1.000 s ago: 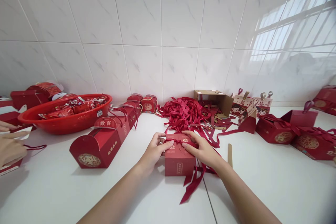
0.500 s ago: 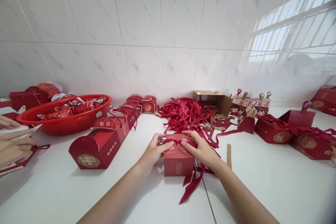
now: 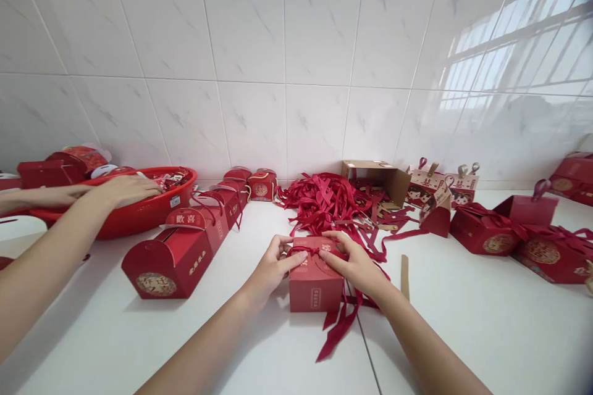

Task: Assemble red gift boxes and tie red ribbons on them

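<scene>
A small red gift box (image 3: pixel 315 294) with gold lettering stands on the white table between my hands. Across its top runs a dark red ribbon (image 3: pixel 340 336), whose loose tails trail off the right side onto the table. My left hand (image 3: pixel 274 266) is closed around the box's left side, its thumb on the ribbon at the top. From the right, my right hand (image 3: pixel 356 263) holds the box, fingers over the far edge and thumb pressed on the top by the ribbon. The fingertips behind the box are partly hidden.
Loose red ribbons (image 3: pixel 324 197) lie behind the box, beside an open cardboard box (image 3: pixel 396 185). A row of red boxes (image 3: pixel 167 262) stands left. A co-worker's hands (image 3: pixel 127 190) are at a red basin (image 3: pixel 115 222) of packets. Ribbon-tied boxes (image 3: pixel 486 231) stand right.
The co-worker's hands have moved from the far left edge over into the red basin. My own hands and the gift box have stayed in place.
</scene>
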Demonstrator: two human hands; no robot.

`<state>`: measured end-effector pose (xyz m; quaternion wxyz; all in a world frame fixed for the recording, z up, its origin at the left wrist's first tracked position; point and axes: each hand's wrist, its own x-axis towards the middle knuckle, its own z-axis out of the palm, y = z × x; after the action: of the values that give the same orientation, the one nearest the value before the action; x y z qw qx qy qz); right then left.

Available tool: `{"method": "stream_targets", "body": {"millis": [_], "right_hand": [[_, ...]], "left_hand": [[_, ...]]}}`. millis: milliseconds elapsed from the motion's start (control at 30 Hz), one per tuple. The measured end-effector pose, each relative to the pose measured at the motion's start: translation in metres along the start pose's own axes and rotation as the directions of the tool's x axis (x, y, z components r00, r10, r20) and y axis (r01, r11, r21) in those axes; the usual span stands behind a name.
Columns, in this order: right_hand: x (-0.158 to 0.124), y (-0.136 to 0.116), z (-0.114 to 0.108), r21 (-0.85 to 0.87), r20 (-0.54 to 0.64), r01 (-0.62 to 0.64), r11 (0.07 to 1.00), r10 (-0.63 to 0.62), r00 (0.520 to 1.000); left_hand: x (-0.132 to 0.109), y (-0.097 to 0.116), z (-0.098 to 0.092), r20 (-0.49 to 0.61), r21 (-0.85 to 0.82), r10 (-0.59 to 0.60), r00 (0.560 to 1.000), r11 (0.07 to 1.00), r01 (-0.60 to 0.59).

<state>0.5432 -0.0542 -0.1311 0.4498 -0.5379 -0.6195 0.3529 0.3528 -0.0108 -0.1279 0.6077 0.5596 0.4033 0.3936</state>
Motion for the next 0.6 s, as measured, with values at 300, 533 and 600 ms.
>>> {"method": "stream_targets", "body": {"millis": [300,533,600], "right_hand": [[-0.0006,-0.0004,0.0001,0.008,-0.004,0.014,1.0,-0.014,1.0],[-0.0004,0.0002,0.0002,0.015,0.001,0.01,1.0,-0.01,1.0],[-0.0006,-0.0003,0.0005,0.007,-0.012,0.008,1.0,-0.008,1.0]], "left_hand": [[-0.0009,0.0017,0.0014,-0.009,-0.011,0.009,1.0,1.0,-0.01],[0.0013,-0.0034,-0.0006,-0.021,0.014,0.046,0.999,0.999,-0.046],[0.0025,-0.0052,-0.0011,-0.003,-0.003,0.064,0.998,0.998,-0.064]]}}
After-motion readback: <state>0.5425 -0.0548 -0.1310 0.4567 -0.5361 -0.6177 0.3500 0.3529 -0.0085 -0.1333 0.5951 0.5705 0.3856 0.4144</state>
